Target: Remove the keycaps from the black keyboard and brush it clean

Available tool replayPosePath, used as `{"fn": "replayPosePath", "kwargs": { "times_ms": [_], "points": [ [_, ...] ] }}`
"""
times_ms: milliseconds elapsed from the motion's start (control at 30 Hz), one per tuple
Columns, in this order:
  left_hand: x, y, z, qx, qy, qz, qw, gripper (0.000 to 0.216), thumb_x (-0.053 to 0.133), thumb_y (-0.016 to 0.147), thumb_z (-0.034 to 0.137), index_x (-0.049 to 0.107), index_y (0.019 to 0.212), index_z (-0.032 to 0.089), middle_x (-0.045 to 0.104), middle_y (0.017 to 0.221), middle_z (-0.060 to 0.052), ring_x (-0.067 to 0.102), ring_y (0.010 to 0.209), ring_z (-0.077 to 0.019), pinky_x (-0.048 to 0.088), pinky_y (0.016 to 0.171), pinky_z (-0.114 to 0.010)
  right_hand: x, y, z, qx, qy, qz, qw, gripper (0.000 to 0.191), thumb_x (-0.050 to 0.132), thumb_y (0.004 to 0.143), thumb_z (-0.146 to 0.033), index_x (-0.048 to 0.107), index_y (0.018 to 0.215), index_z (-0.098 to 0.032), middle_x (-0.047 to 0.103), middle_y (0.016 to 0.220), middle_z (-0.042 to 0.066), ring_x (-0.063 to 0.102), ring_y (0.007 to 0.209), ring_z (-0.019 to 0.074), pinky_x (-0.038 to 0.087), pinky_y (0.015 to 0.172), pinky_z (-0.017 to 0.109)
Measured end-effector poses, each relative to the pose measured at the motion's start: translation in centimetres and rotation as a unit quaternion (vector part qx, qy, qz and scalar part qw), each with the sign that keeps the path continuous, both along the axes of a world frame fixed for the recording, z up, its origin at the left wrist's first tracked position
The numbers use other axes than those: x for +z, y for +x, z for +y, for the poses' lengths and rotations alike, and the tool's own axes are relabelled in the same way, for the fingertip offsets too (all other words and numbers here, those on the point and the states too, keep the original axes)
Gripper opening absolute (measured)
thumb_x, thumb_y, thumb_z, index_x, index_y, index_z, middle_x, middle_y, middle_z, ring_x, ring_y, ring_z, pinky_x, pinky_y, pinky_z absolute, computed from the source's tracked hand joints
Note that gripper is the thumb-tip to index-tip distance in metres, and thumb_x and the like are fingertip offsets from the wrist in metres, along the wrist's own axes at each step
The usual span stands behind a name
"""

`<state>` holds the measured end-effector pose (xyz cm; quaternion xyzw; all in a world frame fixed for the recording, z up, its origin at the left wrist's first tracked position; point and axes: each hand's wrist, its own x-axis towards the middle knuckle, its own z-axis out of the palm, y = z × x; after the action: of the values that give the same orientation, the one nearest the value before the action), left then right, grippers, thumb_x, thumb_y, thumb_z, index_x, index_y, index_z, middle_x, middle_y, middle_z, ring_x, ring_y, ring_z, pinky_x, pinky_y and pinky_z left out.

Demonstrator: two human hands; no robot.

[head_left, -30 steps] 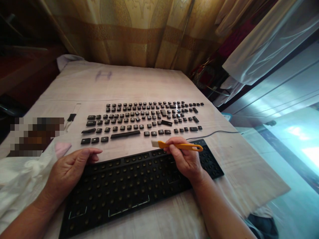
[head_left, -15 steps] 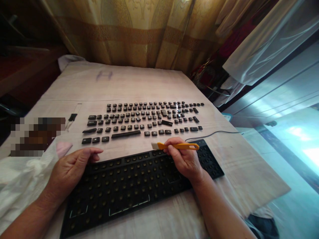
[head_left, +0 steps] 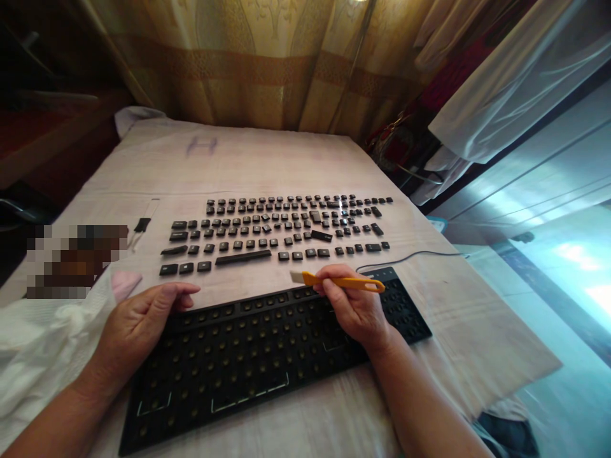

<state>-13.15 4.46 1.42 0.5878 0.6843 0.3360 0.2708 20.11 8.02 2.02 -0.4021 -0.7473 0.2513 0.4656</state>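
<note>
A black keyboard [head_left: 229, 356] with its keycaps off lies slanted before me, small round domes and white wire bars showing on it. My right hand [head_left: 353, 305] pinches a small brush [head_left: 353, 282] with a yellow handle, held over the keyboard's far edge toward the right. The brush's pale bristles point left. My left hand [head_left: 143, 318] is closed at the keyboard's far left corner, fingers curled over that edge; their undersides are hidden. Beyond the keyboard, loose black keycaps [head_left: 243, 256] lie in rows on the cloth.
A pale cloth [head_left: 267, 159] covers the table. At the left are a key puller with wire loops [head_left: 142, 224], a pink piece [head_left: 125, 284] and crumpled white fabric [head_left: 52, 343]. The keyboard's cable [head_left: 410, 256] runs right. A curtain [head_left: 248, 63] hangs behind.
The view has shifted very slightly. The brush tilts a little more, its handle end lower. Both hands stay in nearly the same places at the keyboard.
</note>
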Motion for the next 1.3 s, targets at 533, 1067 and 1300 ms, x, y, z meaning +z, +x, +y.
{"fn": "replayPosePath", "kwargs": {
  "times_ms": [533,1067,1300],
  "points": [
    [-0.2,-0.2,0.2,0.006,0.019,-0.003,1.0,0.053,0.047,0.084,0.069,0.077,0.088,0.025,0.075,0.07,0.0,0.072,0.069,-0.0193,0.06,0.073,-0.033,0.2,0.0,0.0,0.016,-0.015,-0.022,1.0,0.015,0.052,0.094,-0.015,0.062,0.087,-0.023,0.068,0.073,-0.001,0.066,0.061,0.014,0.054,0.062,0.025],
    [-0.2,0.0,0.3,0.007,0.019,0.005,1.0,0.054,0.046,0.083,0.069,0.077,0.087,0.025,0.075,0.07,0.0,0.073,0.071,-0.0207,0.06,0.077,-0.036,0.5,1.5,0.3,-0.078,-0.012,-0.005,0.997,0.019,0.049,0.093,-0.019,0.063,0.081,-0.022,0.056,0.057,-0.005,0.054,0.05,0.0122,0.043,0.055,0.025],
    [-0.2,0.0,0.4,0.01,0.017,0.013,1.0,0.056,0.044,0.082,0.071,0.076,0.086,0.025,0.074,0.068,-0.001,0.073,0.07,-0.0212,0.061,0.076,-0.037,0.9,1.0,0.4,-0.047,-0.013,-0.064,0.997,0.019,0.048,0.092,-0.02,0.061,0.077,-0.022,0.059,0.058,-0.003,0.056,0.049,0.0134,0.045,0.056,0.025]
  ]
}}
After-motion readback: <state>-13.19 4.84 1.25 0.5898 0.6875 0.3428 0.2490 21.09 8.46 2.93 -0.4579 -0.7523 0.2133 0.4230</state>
